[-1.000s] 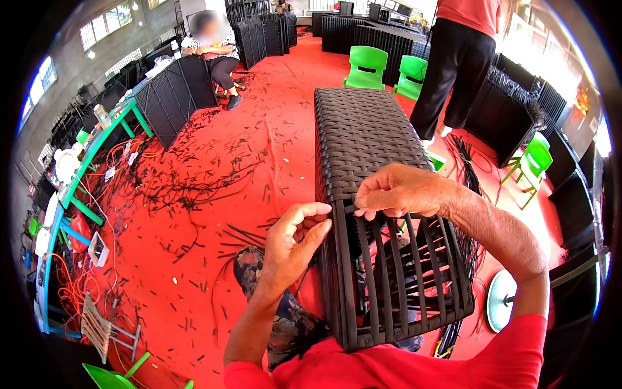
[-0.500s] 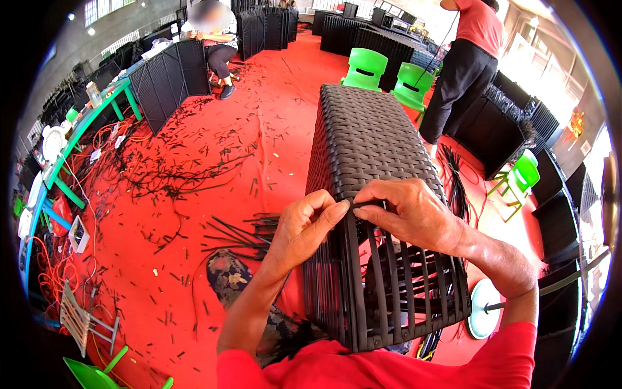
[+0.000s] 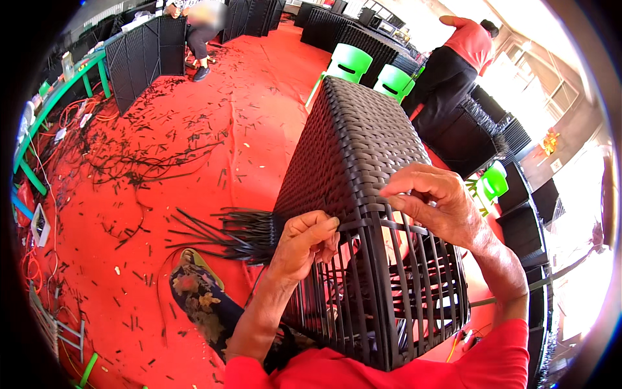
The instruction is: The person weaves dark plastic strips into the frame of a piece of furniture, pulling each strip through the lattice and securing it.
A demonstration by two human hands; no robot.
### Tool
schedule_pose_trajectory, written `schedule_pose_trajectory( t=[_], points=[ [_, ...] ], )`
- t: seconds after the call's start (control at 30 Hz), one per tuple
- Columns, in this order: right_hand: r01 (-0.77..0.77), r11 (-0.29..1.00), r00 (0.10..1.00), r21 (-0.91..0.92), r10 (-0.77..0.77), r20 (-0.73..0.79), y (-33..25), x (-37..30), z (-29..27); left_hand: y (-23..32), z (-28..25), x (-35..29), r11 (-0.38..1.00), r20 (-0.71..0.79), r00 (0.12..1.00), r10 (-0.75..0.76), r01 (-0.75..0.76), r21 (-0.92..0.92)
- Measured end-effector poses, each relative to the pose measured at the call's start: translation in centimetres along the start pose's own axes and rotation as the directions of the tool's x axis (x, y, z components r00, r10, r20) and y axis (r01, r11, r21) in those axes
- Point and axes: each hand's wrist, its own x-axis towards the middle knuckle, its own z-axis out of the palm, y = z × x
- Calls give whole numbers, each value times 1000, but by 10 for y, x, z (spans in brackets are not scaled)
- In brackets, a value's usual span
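A dark brown, box-shaped woven wicker frame (image 3: 382,146) stands in front of me, tilted. Its far part is closely woven; at the near end bare upright strips (image 3: 414,266) show with gaps between them. Left of the near corner, my left hand (image 3: 304,243) is closed in a pinch on a flat weaving strip (image 3: 353,225) that runs across the uprights from the corner. My right hand (image 3: 440,201) is at the weave's edge just right of that corner, thumb and forefinger drawn together; what lies between them is hidden.
A bundle of loose strip ends (image 3: 249,233) fans out on the red floor (image 3: 201,168) at the left, among scattered offcuts. Green chairs (image 3: 350,63) stand behind the frame. A person in a red top (image 3: 463,55) bends at the back right; another person (image 3: 199,39) sits far left.
My hands have moved apart, the left going left and down with the strip, the right going right. The frame has turned, showing more of its left side. The standing person has bent over.
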Motion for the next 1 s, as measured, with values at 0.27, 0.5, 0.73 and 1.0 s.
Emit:
schedule_pose_trajectory(
  t=[0.27,0.5,0.73,1.0],
  points=[
    [127,992,960,-25,-116,256,-28,39,28,30,-13,-5,934,-47,954,295,-298,-198],
    [-125,971,924,203,40,380,-23,53,22,24,-6,-10,970,78,972,221,-211,-116],
    [-213,972,883,-100,235,406,-44,52,-1,17,5,-15,893,143,985,-98,24,450],
    [208,817,833,-538,140,535,-58,54,-2,18,11,-13,932,211,928,-307,248,263]
  ],
)
